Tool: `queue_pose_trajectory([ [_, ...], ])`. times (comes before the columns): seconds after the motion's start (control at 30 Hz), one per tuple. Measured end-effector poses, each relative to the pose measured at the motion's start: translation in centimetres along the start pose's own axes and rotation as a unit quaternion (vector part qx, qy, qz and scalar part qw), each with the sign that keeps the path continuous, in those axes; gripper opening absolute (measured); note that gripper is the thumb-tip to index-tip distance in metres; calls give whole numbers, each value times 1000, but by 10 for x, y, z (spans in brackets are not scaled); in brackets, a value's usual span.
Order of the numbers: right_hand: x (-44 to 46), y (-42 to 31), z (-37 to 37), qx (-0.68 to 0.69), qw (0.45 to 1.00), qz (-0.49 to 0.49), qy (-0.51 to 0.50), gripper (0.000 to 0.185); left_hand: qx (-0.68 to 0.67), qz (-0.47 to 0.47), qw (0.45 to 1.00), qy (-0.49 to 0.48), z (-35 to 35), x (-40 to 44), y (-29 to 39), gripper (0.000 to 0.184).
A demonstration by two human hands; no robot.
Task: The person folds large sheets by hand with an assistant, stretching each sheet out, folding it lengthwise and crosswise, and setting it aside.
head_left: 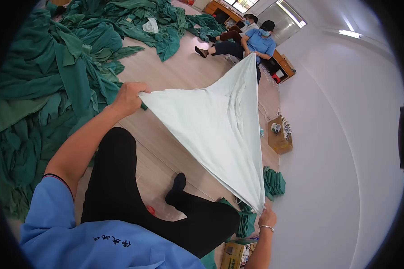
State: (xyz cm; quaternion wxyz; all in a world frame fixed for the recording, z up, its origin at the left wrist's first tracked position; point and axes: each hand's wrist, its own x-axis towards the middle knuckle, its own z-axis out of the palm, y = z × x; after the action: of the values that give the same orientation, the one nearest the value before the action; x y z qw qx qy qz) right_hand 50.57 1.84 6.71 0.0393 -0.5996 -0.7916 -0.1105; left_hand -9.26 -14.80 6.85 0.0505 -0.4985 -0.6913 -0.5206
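Note:
A large pale green-white cloth [211, 121] is stretched taut above the floor in front of me. My left hand [129, 99] is closed around one corner of it. Low on the right, my right hand [267, 218] grips another corner, a bracelet on its wrist. The far corner is held up by a co-worker [259, 42] in a blue shirt, whose hands are at the cloth's top end. Soft creases run down the cloth's middle and right side.
A big heap of green cloths [63, 67] fills the left and back. Folded green cloths [274, 183] lie by the right wall, near a cardboard box [280, 135]. Another box [232, 255] stands beside my leg. A second person [249, 28] sits behind the co-worker.

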Motion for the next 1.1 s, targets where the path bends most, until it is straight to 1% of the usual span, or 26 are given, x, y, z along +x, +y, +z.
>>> queue_pose_trajectory([
  [0.03,2,-5,0,-21,999,-18,-17,27,-18,15,1000,7,-2,-3,-7,21],
  [0.07,6,-7,1,-42,999,-26,-17,21,-36,29,999,14,-3,-7,-15,22],
  [0.1,12,0,8,-42,999,-27,-17,21,-35,28,999,14,-5,-12,-24,22],
  [0.13,21,8,16,114,992,-34,38,16,-12,18,1000,8,-4,-18,-34,21],
  [0.17,27,14,20,266,959,-41,92,14,10,7,1000,3,-4,-25,-45,21],
  [0.2,23,-14,-18,475,872,118,0,14,9,6,1000,6,-3,-33,-56,21],
  [0.23,23,-22,-30,473,873,116,3,14,41,14,999,-11,-2,-41,-68,21],
  [0.27,24,-27,-36,586,791,165,52,13,74,22,997,-28,0,-49,-79,21],
  [0.3,22,-30,-40,686,689,211,100,13,72,23,997,-27,4,-58,-89,21],
  [0.33,18,-31,-42,709,658,224,119,12,75,27,996,-42,9,-67,-99,20],
  [0.37,14,-29,-38,709,658,223,122,12,78,31,995,-56,13,-73,-107,19],
  [0.4,9,-26,-30,718,636,243,142,12,75,33,995,-55,16,-77,-113,19],
  [0.43,3,-23,-24,726,615,262,161,12,79,-15,994,-77,19,-80,-119,19],
  [0.47,-5,-25,-19,726,613,272,149,11,83,-63,990,-98,21,-84,-122,19],
  [0.5,-11,-25,-15,726,612,281,138,10,79,-64,990,-95,22,-88,-124,19],
  [0.57,-17,-19,-4,715,624,288,131,8,96,-109,979,-140,21,-91,-128,16],
  [0.6,-21,-25,-8,729,610,284,122,8,97,-108,980,-135,23,-93,-133,16],
  [0.67,-26,-25,-14,760,574,285,109,8,51,-142,984,-98,27,-96,-137,13],
  [0.7,-28,-23,-16,761,573,284,109,8,53,-141,984,-97,27,-94,-134,13],
  [0.77,-33,-19,-20,758,564,293,145,10,-25,-143,989,17,28,-89,-119,13],
  [0.8,-34,-13,-18,747,583,287,138,11,-26,-143,989,17,25,-84,-113,13],
  [0.87,-37,-5,-14,744,595,281,121,11,-82,-132,984,83,19,-74,-103,15],
  [0.9,-39,-4,-13,742,603,274,101,12,-82,-131,984,83,17,-73,-99,15],
  [0.97,-41,-5,-7,745,603,269,97,12,-180,-171,965,90,12,-69,-90,15],
  [1.03,-40,-9,-4,747,605,262,91,12,-194,-175,961,95,6,-68,-89,15],
  [1.1,-41,-13,-5,759,591,254,98,12,-208,-178,957,99,2,-68,-89,15],
])
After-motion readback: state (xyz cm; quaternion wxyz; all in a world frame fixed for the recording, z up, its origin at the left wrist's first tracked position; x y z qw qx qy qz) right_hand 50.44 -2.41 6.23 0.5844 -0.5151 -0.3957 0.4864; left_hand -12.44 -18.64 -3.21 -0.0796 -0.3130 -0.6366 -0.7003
